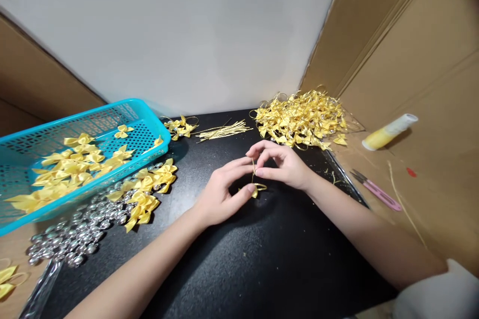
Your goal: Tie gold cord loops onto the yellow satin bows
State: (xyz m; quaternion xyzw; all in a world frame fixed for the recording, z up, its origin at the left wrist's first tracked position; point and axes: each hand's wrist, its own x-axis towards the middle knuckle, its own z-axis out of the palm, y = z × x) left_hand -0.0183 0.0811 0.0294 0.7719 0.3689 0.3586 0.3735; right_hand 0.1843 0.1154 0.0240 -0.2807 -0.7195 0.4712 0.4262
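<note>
My left hand [221,192] and my right hand [281,163] meet over the middle of a black mat [239,259]. Together they pinch a small yellow satin bow [257,190] with a thin gold cord [253,168] running up between the fingertips. The left thumb presses on the bow; the right fingers grip the cord above it. A loose cluster of yellow bows [147,192] lies to the left of my left hand, beside a spread of silver beads [80,232].
A turquoise basket [123,109] with yellow bows sits tilted at the left. A heap of finished bows [301,117] lies at the back right, gold cords [222,131] behind centre. Glue bottle [389,132] and pink snips [376,190] rest on cardboard at right.
</note>
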